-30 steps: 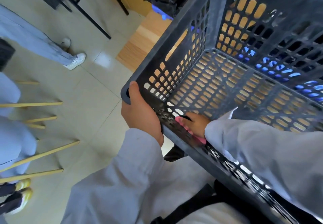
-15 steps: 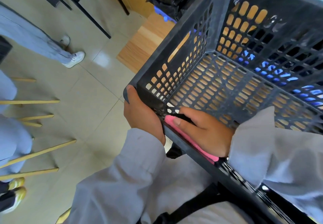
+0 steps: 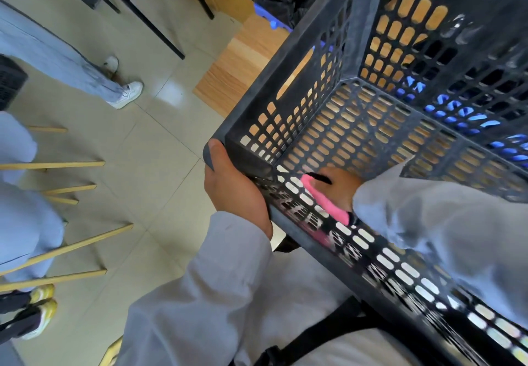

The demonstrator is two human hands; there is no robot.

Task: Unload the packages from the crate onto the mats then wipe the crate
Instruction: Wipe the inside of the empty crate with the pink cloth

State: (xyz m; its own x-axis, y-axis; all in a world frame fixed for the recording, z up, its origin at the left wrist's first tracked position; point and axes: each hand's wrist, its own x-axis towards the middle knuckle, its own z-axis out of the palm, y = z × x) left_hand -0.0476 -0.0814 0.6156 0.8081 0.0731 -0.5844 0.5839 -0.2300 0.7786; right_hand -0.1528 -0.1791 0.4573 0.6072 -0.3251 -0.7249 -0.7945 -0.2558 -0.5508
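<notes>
The black slotted plastic crate fills the view from 12 to 4 o'clock, tilted toward the person and holding no packages, so unloading looks finished and wiping is the step in hand. Half a second ago the right hand lay higher on the near wall, close to the rim; now it has slid back down into the near corner at the crate's 7 o'clock, fingers curled around the pink cloth and pressing it against the inside of that wall. This reads as repeated scrubbing strokes along one wall, with other walls probably yet to do. The left hand still clamps the outside corner, steadying the crate.
</notes>
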